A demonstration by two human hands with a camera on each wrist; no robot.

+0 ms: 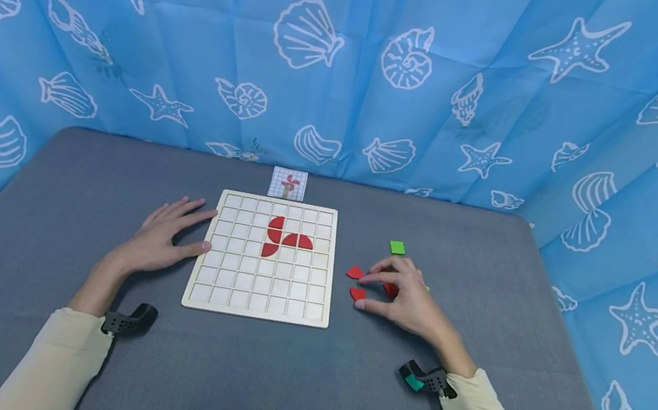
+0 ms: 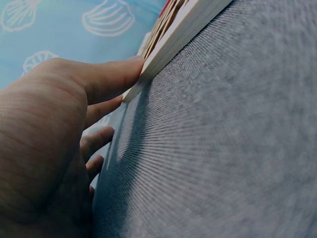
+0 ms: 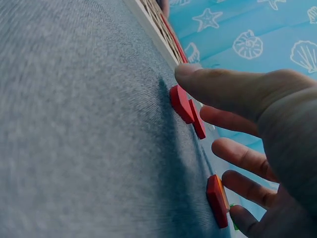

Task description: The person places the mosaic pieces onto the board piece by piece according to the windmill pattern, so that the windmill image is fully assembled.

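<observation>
Head view is showing my left hand (image 1: 163,239) at the far left, fingers spread wide, the thumb and index fingertip touching the left edge of the white gridded board (image 1: 261,284). I am judging that a light brace works best there, keeping the board from sliding. My right hand (image 1: 410,304) is hovering over the loose red pieces (image 1: 355,272) just right of the board, thumb and fingers parted in a loose curve, and I am seeing nothing held between them; whether the thumb is brushing the nearest red piece (image 1: 357,293), I cannot tell. Pieces this thin are probably going to slip under a flat press, so pinching one by its side edges and lifting straight up is seeming best, without nudging its neighbours.

Counting left to right, I am finding one board bearing five set red pieces (image 1: 270,250) near its middle, and one printed card (image 1: 287,183) lying just beyond its far edge. Farther right I am seeing three loose red pieces, one partly covered by my hand, and one green square (image 1: 396,247) beyond. One green sliver (image 1: 427,290) is peeking out behind that hand; whether more are hiding there, I cannot tell.
</observation>
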